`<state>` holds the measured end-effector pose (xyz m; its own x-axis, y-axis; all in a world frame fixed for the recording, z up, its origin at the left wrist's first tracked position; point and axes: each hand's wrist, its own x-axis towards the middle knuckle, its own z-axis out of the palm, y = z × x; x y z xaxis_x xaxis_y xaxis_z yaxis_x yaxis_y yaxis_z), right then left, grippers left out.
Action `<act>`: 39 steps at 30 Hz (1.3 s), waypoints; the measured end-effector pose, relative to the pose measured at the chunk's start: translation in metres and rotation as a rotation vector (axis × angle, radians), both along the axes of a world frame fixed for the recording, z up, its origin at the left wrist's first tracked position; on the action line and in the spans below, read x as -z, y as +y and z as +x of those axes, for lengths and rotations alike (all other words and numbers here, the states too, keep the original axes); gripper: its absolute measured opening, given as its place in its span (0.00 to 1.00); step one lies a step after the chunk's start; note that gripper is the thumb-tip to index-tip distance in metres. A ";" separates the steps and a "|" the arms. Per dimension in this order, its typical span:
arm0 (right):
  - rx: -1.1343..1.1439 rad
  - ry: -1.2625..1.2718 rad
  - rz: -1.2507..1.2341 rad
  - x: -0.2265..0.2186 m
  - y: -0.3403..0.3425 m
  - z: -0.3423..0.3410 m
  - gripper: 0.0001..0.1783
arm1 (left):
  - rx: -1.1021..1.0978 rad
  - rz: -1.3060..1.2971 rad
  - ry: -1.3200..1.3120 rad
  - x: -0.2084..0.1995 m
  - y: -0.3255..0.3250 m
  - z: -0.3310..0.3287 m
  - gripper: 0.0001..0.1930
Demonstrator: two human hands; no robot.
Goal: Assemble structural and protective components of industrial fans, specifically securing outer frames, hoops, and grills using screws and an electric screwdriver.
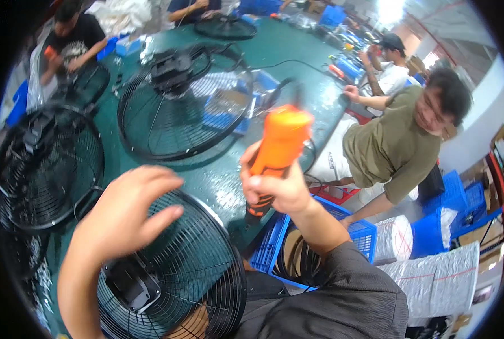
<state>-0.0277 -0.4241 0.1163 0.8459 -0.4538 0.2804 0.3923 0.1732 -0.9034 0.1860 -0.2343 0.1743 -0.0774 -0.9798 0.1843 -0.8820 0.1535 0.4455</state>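
My right hand [286,189] is wrapped round an orange and black power screwdriver [283,138], raised above the table's edge; its upper end is smeared by motion. My left hand [122,209] is open, thumb apart from the fingers, over the near black wire fan guard [201,265]. I cannot tell whether it touches the wires. This round guard lies right in front of me, with a black motor housing [132,287] at its middle. Part of the guard is hidden by my left hand and forearm.
More fan guards lie on the green table [297,62], one ahead [178,130] and one at left [46,164]. A blue crate [269,246] with black rings stands at right. Beside it a co-worker in an olive shirt [387,135] leans over. Other people sit round the table.
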 end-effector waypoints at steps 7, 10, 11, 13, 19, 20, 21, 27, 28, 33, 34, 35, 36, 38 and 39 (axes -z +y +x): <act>0.011 0.671 -0.155 0.040 0.026 -0.044 0.18 | -0.464 -0.253 -0.260 0.013 0.179 -0.117 0.24; -0.016 0.614 -0.065 0.060 0.042 -0.054 0.19 | -0.722 -0.387 -0.363 0.070 0.218 -0.170 0.43; -0.040 0.561 -0.063 0.064 0.047 -0.055 0.19 | -0.757 -0.392 -0.384 0.087 0.227 -0.183 0.48; -0.048 0.644 -0.049 0.070 0.060 -0.053 0.20 | -0.854 -0.291 -0.407 0.115 0.241 -0.204 0.53; 0.120 0.635 -0.091 0.080 0.083 -0.046 0.17 | -0.852 -0.407 -0.473 0.161 0.258 -0.200 0.51; 0.155 0.622 -0.101 0.083 0.088 -0.044 0.19 | -0.853 -0.429 -0.455 0.165 0.261 -0.195 0.51; 0.169 0.623 -0.107 0.086 0.091 -0.043 0.19 | -0.836 -0.431 -0.441 0.167 0.265 -0.188 0.51; 0.142 0.530 -0.079 0.100 0.112 -0.026 0.20 | -0.796 -0.448 -0.435 0.174 0.284 -0.147 0.52; 0.151 0.532 -0.075 0.101 0.114 -0.023 0.20 | -0.785 -0.431 -0.487 0.174 0.286 -0.142 0.51; 0.131 0.586 -0.082 0.099 0.113 -0.021 0.22 | -0.833 -0.418 -0.512 0.173 0.287 -0.140 0.53; 0.110 0.574 -0.053 0.096 0.110 -0.022 0.23 | -0.857 -0.417 -0.492 0.173 0.287 -0.143 0.53; 0.131 0.542 -0.077 0.093 0.108 -0.022 0.21 | -0.866 -0.404 -0.497 0.172 0.286 -0.147 0.53; 0.121 0.526 -0.122 0.087 0.101 -0.023 0.19 | -0.872 -0.403 -0.479 0.172 0.285 -0.151 0.53; 0.204 0.487 -0.162 0.072 0.088 -0.026 0.14 | -0.903 -0.368 -0.490 0.170 0.282 -0.159 0.52; 0.226 0.406 -0.127 0.064 0.082 -0.026 0.13 | -0.914 -0.368 -0.472 0.169 0.281 -0.161 0.52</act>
<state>-0.0539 -0.3418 0.0519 0.7823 -0.6227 0.0127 0.0183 0.0027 -0.9998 0.0246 0.0468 0.0050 0.5116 -0.5944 0.6204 -0.8008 -0.5916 0.0935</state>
